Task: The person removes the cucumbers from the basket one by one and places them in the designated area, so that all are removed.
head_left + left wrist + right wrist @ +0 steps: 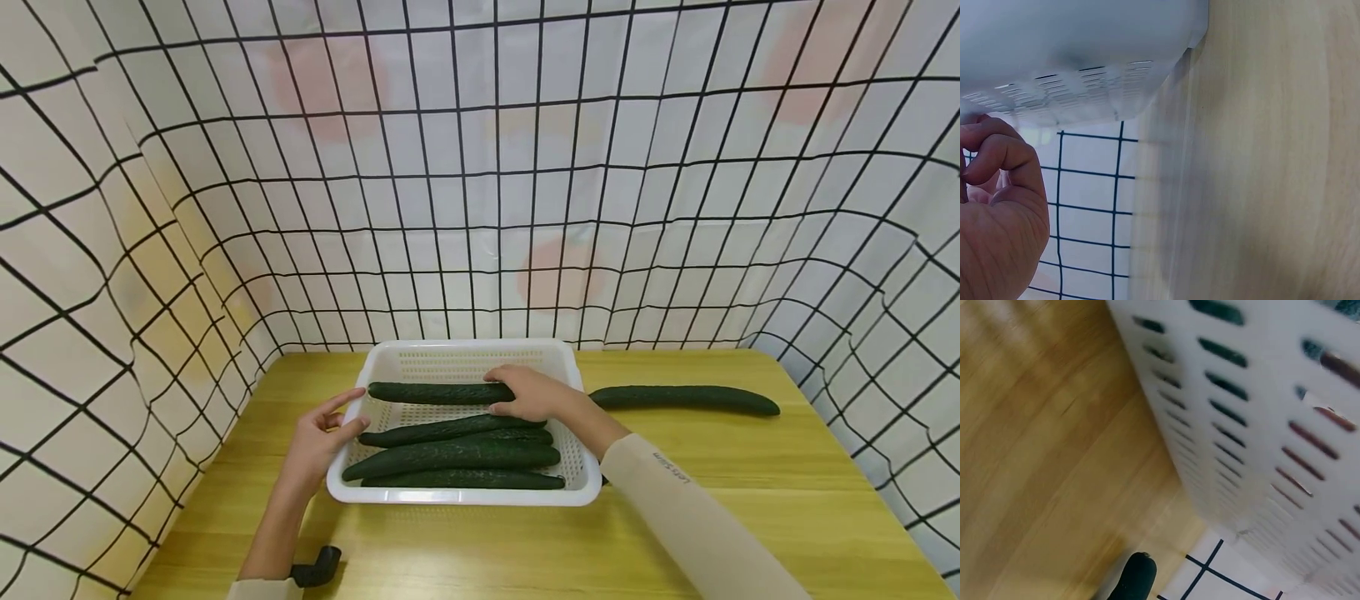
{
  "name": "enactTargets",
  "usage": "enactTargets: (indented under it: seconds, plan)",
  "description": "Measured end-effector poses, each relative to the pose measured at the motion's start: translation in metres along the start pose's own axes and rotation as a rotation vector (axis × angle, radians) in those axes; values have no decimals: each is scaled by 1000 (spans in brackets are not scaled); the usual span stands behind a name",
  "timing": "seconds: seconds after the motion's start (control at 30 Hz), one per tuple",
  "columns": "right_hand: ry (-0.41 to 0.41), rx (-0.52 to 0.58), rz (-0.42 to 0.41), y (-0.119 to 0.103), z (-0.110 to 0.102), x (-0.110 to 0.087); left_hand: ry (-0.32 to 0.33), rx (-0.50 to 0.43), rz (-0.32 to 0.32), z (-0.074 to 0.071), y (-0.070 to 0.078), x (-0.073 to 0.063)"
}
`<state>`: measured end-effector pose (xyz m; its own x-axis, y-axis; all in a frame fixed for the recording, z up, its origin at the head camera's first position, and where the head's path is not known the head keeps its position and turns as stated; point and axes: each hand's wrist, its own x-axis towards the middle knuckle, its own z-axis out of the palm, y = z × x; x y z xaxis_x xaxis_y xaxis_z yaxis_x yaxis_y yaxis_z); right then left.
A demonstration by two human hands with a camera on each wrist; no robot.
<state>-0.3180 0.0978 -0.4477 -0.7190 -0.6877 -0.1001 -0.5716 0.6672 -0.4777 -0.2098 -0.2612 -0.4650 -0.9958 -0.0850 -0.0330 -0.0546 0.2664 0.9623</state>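
Note:
A white perforated plastic basket [462,496] sits on the table with several long dark green cucumbers inside. My right hand [534,395] reaches over the basket's right side and grips the right end of the rearmost cucumber [438,393]. That cucumber lies crosswise, apart from the group of cucumbers [457,455] at the front. At the left rim, my left hand [318,437] holds the basket with thumb and fingers, one fingertip close to the cucumber's left end. Its curled fingers [1004,153] show against the basket's outer wall in the left wrist view.
Another cucumber [686,398] lies on the wooden table [735,492], right of the basket; its tip also shows in the right wrist view. A black wire grid [495,183] backed by pale sheeting encloses the back and sides. A small black object [318,567] is beside my left wrist.

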Motion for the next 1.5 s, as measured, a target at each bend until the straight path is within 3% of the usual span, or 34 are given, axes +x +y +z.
enactTargets:
  seconds: [0.37,0.57,0.8,1.1,1.27,1.5]
  plan:
    - [-59,-120,49,-2,0,-1,-1,-20,-9,1,-2,1]
    - [-79,-84,60,0,3,1,-1,-14,4,0,-1,2]
    - [-66,-130,61,1,3,3,-3,-14,3,0,0,1]
    - [-41,-60,69,0,5,3,14,0,-7,0,-1,0]
    - [18,-31,37,1,4,3,22,6,-10,1,-1,0]
    - [206,47,52,2,-1,-1,17,-6,-28,2,-1,-1]
